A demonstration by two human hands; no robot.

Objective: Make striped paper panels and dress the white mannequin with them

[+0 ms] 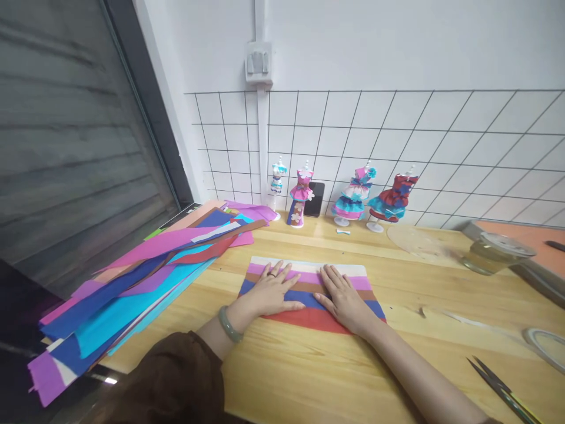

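A striped sheet of crepe paper [309, 287] lies flat on the wooden table, with bands of white, purple, brown, blue and red. Over its left half rests my left hand [274, 290], palm down with the fingers spread; a ring and a bangle are on it. My right hand [344, 300] lies flat on the right half, its fingers stretched out and the thumb apart. Both palms touch the sheet and hide part of the stripes. Neither hand grips anything.
Colourful crepe paper strips [150, 277] are piled at left. Several small dressed mannequins [351, 197] stand along the wall near a phone [315, 200]. At right are scissors [497, 380], a tape roll [545, 347], a clear container [497, 253] and an orange-topped board [523, 235].
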